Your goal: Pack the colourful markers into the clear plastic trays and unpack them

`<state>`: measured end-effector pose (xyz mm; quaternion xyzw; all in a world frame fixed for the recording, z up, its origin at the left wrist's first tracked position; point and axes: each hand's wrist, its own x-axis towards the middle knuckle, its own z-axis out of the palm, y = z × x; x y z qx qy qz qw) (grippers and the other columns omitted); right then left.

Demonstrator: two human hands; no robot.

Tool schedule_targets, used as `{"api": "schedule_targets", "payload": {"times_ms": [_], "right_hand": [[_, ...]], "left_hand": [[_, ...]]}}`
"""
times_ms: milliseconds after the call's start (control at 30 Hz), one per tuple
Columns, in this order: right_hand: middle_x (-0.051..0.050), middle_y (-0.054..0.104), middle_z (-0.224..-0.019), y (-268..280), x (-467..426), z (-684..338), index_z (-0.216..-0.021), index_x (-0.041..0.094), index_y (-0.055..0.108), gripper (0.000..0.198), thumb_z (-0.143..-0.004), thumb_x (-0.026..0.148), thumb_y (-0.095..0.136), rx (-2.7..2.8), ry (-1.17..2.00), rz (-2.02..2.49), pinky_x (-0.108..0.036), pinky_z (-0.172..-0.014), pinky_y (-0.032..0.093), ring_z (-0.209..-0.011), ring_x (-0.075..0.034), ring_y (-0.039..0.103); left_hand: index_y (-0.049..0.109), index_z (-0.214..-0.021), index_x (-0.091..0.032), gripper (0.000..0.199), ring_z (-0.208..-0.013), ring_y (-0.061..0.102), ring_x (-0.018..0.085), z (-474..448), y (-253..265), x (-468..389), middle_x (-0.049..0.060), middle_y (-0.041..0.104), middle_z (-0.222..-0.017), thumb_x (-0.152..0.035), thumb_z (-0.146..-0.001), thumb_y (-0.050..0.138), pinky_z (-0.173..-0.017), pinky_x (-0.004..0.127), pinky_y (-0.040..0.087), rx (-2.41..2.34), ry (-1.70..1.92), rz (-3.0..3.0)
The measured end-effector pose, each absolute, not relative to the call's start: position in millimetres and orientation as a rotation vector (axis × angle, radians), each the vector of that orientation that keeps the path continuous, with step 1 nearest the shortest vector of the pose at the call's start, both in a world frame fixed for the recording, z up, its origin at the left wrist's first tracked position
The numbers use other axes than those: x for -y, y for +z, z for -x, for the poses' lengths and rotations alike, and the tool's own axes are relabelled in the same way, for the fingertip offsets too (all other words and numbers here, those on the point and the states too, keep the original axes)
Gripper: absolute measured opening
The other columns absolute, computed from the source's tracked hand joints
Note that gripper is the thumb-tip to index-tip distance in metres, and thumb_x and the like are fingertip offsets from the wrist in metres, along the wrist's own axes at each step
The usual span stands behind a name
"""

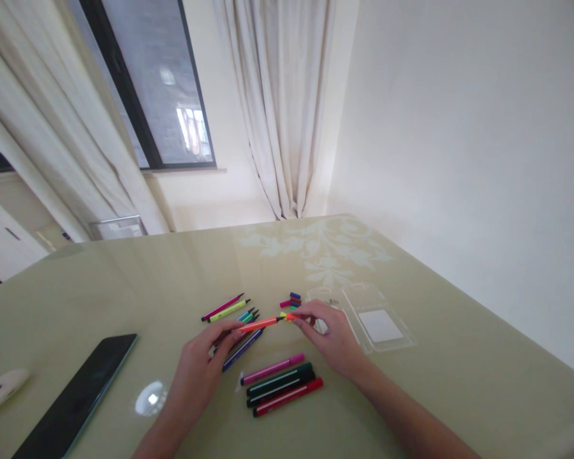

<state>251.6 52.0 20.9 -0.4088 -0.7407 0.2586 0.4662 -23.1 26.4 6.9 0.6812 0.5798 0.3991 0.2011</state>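
Pinched in my left hand (pixel 203 350) is an orange felt-tip pen (pixel 261 324), its dark tip pointing right. My right hand (pixel 333 336) grips a small orange cap (pixel 291 317) close to that tip; whether the two touch I cannot tell. Several loose caps (pixel 294 297) lie just beyond my right fingers. Uncapped pens, among them a yellow-green one (pixel 229 310) and a dark blue one (pixel 242 350), lie around my left fingers, partly hidden by them. Nearer to me are capped pens: a pink one (pixel 273 369), dark ones (pixel 281 381) and a red one (pixel 287 398).
A clear plastic case (pixel 409 343) with a white card (pixel 381 325) lies open behind my right hand. On the left are a dark tablet or phone (pixel 79 392) and a white rounded object (pixel 4 390). A wall (pixel 483 159) borders the table's right side.
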Motion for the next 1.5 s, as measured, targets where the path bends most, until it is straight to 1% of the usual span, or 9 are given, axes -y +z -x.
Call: {"api": "schedule_targets", "payload": {"times_ms": [367,700,933,1100,1167,1233,1300,1400,1500], "right_hand": [[-0.004,0.077,-0.095,18,-52,-251,-0.103,0.025,0.079,0.015,-0.095,0.034,0.069,1.822,0.754,0.985,-0.030,-0.080,0.053,-0.085,-0.018,0.069],[-0.004,0.077,-0.087,18,-50,-258,-0.095,0.025,0.082,0.014,-0.090,0.035,0.074,1.786,0.934,1.006,-0.029,-0.075,0.051,-0.082,-0.018,0.069],[-0.002,0.077,-0.088,31,-51,-266,-0.097,0.025,0.080,0.014,-0.092,0.034,0.072,1.945,0.909,1.100,-0.027,-0.071,0.049,-0.079,-0.017,0.068],[-0.001,0.076,-0.092,32,-46,-267,-0.095,0.024,0.078,0.011,-0.088,0.018,0.070,2.163,0.810,1.127,-0.029,-0.081,0.049,-0.087,-0.018,0.068],[-0.001,0.074,-0.091,31,-46,-265,-0.091,0.023,0.076,0.012,-0.087,0.014,0.069,2.263,0.770,1.122,-0.030,-0.085,0.049,-0.089,-0.018,0.068],[-0.001,0.073,-0.093,27,-47,-263,-0.089,0.023,0.075,0.011,-0.087,0.014,0.069,2.325,0.720,1.112,-0.031,-0.089,0.049,-0.094,-0.019,0.067],[-0.003,0.072,-0.103,22,-50,-259,-0.099,0.023,0.075,0.013,-0.091,0.017,0.067,2.339,0.621,1.113,-0.033,-0.094,0.048,-0.102,-0.021,0.065],[-0.007,0.068,-0.119,13,-56,-252,-0.120,0.023,0.070,0.025,-0.097,0.020,0.060,2.343,0.390,1.162,-0.039,-0.102,0.046,-0.112,-0.024,0.060],[-0.009,0.066,-0.122,6,-59,-247,-0.118,0.022,0.070,0.023,-0.097,0.021,0.062,2.385,0.220,1.235,-0.044,-0.103,0.045,-0.115,-0.028,0.058]], "left_hand": [[0.079,-0.103,-0.029,0.029,-0.096,0.075,0.023,17,9,-23,0.001,0.081,-0.104,-0.050,-0.093,0.062,-0.087,0.033,0.060,-1.512,1.100,-1.810],[0.082,-0.098,-0.029,0.030,-0.089,0.076,0.023,8,8,-18,0.001,0.082,-0.098,-0.052,-0.085,0.070,-0.083,0.030,0.061,-1.477,1.132,-1.641],[0.080,-0.102,-0.028,0.038,-0.097,0.073,0.024,22,9,-27,0.002,0.080,-0.104,-0.056,-0.094,0.056,-0.086,0.032,0.058,-1.549,1.067,-1.767],[0.075,-0.103,-0.024,0.040,-0.073,0.066,0.022,50,-1,-37,0.004,0.076,-0.097,-0.055,-0.093,0.052,-0.070,0.034,0.054,-1.909,1.079,-1.824],[0.074,-0.104,-0.023,0.039,-0.080,0.066,0.023,57,-7,-41,0.005,0.074,-0.101,-0.052,-0.094,0.049,-0.076,0.037,0.054,-1.971,1.057,-1.886],[0.073,-0.109,-0.022,0.040,-0.094,0.065,0.027,62,-15,-45,0.007,0.071,-0.108,-0.047,-0.097,0.045,-0.088,0.041,0.052,-1.999,1.045,-1.987],[0.072,-0.114,-0.022,0.041,-0.103,0.062,0.029,65,-21,-49,0.009,0.068,-0.112,-0.044,-0.098,0.040,-0.094,0.044,0.050,-2.014,1.006,-2.101],[0.072,-0.112,-0.022,0.041,-0.101,0.061,0.029,67,-27,-53,0.009,0.065,-0.110,-0.044,-0.098,0.040,-0.093,0.045,0.049,-2.027,0.920,-2.196],[0.071,-0.101,-0.022,0.037,-0.099,0.061,0.029,69,-28,-53,0.009,0.065,-0.106,-0.045,-0.098,0.043,-0.091,0.045,0.050,-2.037,0.883,-2.200]]}}
